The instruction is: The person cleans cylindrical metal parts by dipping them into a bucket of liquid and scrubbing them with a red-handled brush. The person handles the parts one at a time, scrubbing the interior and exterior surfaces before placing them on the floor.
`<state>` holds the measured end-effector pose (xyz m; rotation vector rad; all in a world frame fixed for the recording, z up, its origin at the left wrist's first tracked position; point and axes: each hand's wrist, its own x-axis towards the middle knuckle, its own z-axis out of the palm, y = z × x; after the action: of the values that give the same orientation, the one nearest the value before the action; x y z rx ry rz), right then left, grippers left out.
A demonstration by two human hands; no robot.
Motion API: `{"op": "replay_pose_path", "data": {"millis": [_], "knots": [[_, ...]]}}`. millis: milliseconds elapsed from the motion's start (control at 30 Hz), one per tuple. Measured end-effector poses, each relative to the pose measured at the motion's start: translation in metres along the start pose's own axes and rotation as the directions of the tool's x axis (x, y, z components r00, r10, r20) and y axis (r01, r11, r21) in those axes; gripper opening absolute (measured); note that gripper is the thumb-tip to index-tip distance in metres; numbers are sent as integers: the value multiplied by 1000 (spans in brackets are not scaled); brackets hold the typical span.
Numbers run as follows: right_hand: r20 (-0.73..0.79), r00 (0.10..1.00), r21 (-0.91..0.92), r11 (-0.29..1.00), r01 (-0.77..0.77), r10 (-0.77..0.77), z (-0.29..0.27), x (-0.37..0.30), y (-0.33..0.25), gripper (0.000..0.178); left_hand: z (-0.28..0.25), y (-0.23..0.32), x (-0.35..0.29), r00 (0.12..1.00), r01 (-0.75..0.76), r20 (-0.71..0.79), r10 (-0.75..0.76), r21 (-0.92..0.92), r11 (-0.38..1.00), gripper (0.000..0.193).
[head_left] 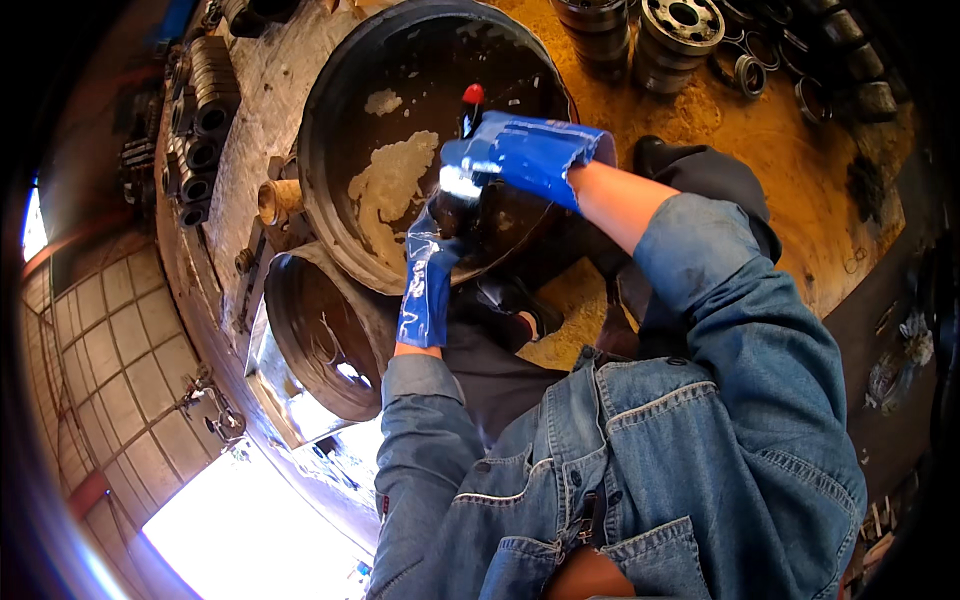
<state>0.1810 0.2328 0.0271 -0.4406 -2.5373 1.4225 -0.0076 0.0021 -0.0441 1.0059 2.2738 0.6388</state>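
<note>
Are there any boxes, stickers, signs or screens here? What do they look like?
None that I can see: no packages, labels, signs or screens. Just blue-gloved hands, left hand and right hand, at a big dark round basin, the right holding a red-tipped tool, with metal rings stacked nearby.

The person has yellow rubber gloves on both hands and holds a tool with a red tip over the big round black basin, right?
Not quite: the rubber gloves are blue, not yellow, as the head view shows. The right hand holds the dark tool with a red tip over the big round black basin, and the left hand is gloved too.
</note>
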Motion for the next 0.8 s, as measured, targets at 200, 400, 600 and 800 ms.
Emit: {"op": "replay_pose_path", "data": {"millis": [200, 400, 600, 800], "knots": [[-42, 899, 215, 883, -417, 435, 7, -1, 21, 55, -4, 18, -13, 998, 46, 60, -25, -384, 922, 72], [-99, 890, 344, 855, -389, 445, 17, 28, 27, 44, -15, 14, -2, 995, -26, 92, 34, -81, 996, 77], [22, 941, 384, 866, -321, 339, 4, 4, -8, 45, -45, 48, 14, 941, -304, 284, 183, 480, 823, 79], [101, 946, 173, 931, -322, 308, 9, 6, -12, 49, -35, 17, 5, 982, 174, -88, -167, 76, 982, 74]]}}
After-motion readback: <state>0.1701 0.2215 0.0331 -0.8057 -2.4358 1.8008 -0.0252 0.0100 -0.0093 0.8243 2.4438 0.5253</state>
